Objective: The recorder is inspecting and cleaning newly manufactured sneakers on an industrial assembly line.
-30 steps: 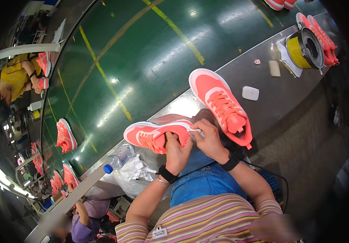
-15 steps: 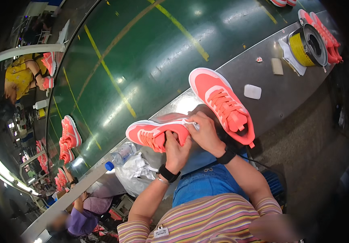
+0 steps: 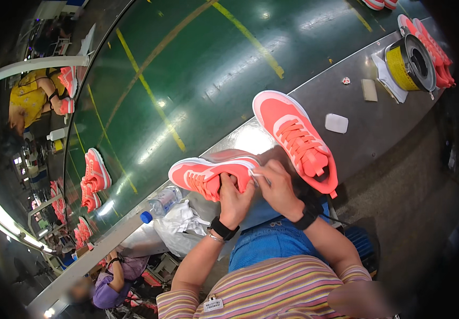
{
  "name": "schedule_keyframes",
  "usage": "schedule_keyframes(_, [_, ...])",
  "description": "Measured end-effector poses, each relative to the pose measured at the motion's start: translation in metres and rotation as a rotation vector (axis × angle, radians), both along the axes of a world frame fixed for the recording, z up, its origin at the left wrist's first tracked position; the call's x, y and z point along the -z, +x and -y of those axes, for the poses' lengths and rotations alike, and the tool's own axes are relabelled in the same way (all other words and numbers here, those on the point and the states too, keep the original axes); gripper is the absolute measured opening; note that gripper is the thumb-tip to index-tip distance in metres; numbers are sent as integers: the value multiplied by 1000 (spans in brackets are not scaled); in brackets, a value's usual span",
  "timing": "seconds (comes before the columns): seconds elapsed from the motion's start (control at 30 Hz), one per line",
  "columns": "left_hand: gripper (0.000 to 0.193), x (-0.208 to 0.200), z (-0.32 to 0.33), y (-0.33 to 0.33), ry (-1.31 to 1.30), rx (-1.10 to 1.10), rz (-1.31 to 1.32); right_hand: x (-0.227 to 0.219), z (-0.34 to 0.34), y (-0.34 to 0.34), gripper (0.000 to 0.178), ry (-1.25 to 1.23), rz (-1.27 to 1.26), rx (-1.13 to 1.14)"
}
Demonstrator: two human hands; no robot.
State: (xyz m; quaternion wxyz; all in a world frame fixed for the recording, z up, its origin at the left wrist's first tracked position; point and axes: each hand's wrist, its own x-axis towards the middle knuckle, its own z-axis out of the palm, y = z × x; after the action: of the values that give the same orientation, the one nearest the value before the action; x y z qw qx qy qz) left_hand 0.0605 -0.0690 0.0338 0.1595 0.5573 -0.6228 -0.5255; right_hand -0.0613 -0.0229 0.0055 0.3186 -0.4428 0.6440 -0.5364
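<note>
My left hand (image 3: 234, 201) grips a coral sneaker (image 3: 191, 177) by its heel collar, with fingers inside the opening. The sneaker lies on its side at the bench edge, toe to the left, white sole away from me. At its heel, my right hand (image 3: 280, 187) is closed, pinching a small white piece (image 3: 256, 172) against the sole's edge; its kind is too small to tell. To the right of that hand, a second coral sneaker (image 3: 297, 139) stands upright on the metal ledge, toe away from me, laces done up.
Beyond the ledge runs a green conveyor belt (image 3: 187, 80) with more coral sneakers (image 3: 95, 173). On the ledge are a white rounded block (image 3: 336, 123), a beige block (image 3: 369, 90) and a yellow-banded metal container (image 3: 407, 63). A plastic bottle (image 3: 163, 203) and white bag (image 3: 179, 226) lie left. Co-workers sit at left.
My right hand has shifted slightly right and down, drawing back a little along the sneaker's heel. My left hand keeps its hold. The view has shifted slightly.
</note>
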Motion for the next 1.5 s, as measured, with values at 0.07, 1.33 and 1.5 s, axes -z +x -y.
schedule_keyframes(0.07, [29, 0, 0, 2, 8, -23, -3, -3, -10, 4, 13, 19, -17, -7])
schedule_keyframes(1.33, [39, -5, 2, -1, -43, -12, 16, 1, -10, -4, 10, 321, 572, -71])
schedule_keyframes(1.5, [41, -5, 2, -1, -53, 19, 34, 6, 6, -12, 11, 353, 579, -85])
